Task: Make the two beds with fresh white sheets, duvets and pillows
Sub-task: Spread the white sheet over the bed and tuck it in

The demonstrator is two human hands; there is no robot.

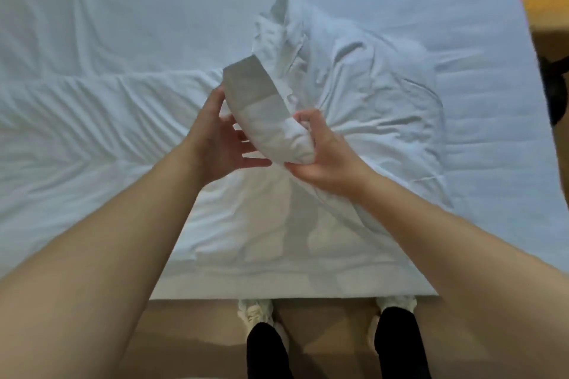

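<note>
Just above the near edge of the bed (492,224), both hands held up one padded corner of the white duvet (354,86). The rest of it lay crumpled on the bed's white sheet (123,9), bunched from the middle toward the right edge and spilling over the near edge. The left grip (221,144) was open, its fingers straight beneath the raised corner and its thumb lying along the folded edge. The right grip (323,157) was closed on the duvet, fingers curled and pinching the bundled end of that corner. Below, pale shoes (255,311) and black trouser legs stood on the tan floor (200,332), tight against the bed's near edge.
</note>
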